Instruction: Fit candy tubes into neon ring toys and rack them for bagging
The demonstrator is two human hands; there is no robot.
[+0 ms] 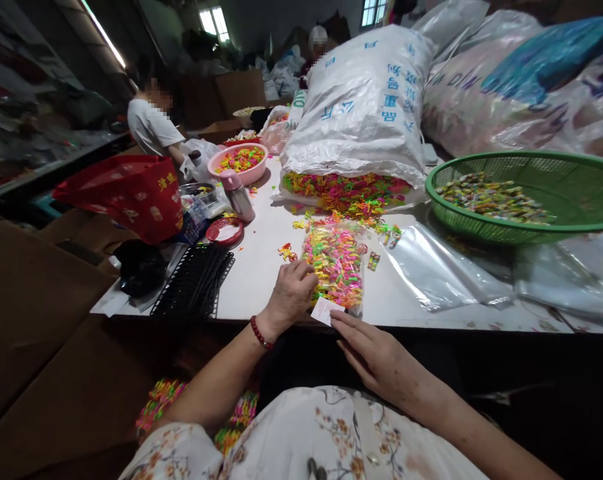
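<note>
White sack (pixel 361 100) behind packet (pixel 335 267) and card (pixel 325 311)

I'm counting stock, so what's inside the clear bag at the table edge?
Small neon plastic pieces fill the clear bag. The left hand covers its near-left corner. A white slip sits at its near end by the right hand; whether inside the bag is unclear.
</note>
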